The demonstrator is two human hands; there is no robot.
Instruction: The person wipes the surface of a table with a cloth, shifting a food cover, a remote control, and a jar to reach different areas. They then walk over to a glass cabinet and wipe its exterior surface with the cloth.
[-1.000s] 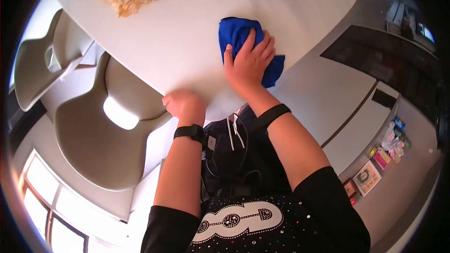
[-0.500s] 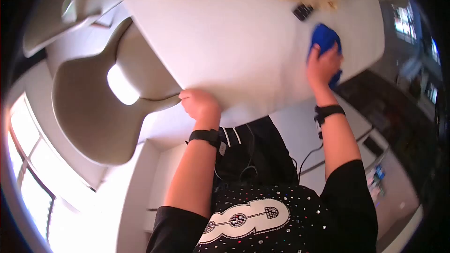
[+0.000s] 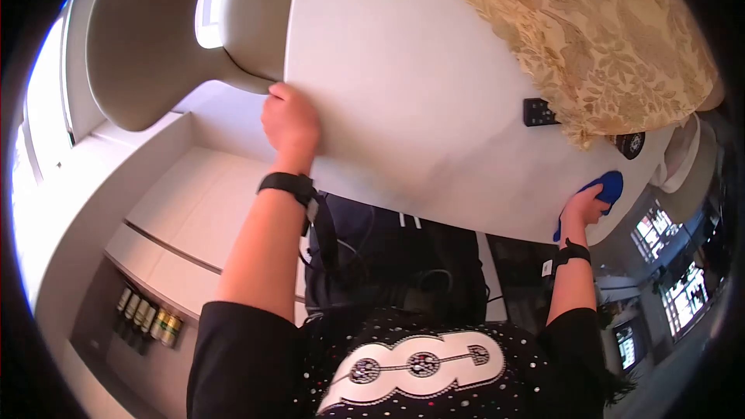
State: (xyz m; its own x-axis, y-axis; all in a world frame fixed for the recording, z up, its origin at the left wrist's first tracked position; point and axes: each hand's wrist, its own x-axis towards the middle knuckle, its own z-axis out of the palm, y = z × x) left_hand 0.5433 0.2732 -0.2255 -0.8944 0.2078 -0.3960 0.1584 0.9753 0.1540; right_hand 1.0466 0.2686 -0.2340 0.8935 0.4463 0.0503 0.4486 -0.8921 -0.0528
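Note:
Near the table's right end, my right hand [image 3: 586, 208] is closed on a blue cloth [image 3: 612, 185], pressed against the white tabletop [image 3: 388, 85]. Part of the cloth shows beyond my fingers and below the palm. At the left, my left hand [image 3: 291, 120] has its fingers curled round the table's edge, close to where a chair's arm meets it; the fingertips are hidden. A black remote control [image 3: 538, 112] lies on the table, partly beneath the fringe of a gold floral tablecloth [image 3: 621, 54] that is pushed toward the far side.
A beige chair [image 3: 147, 39] stands against the table's left edge. Beside the tablecloth sits a dark round object [image 3: 630, 144]. Another pale chair [image 3: 687, 171] is beyond the right end. Low cabinets [image 3: 182, 209] and a niche with several bottles [image 3: 147, 318] are at the lower left.
My right hand has moved the blue cloth further right along the table, toward its near right edge. The view has swung, showing more of the tablecloth. My left hand stays at the table's edge.

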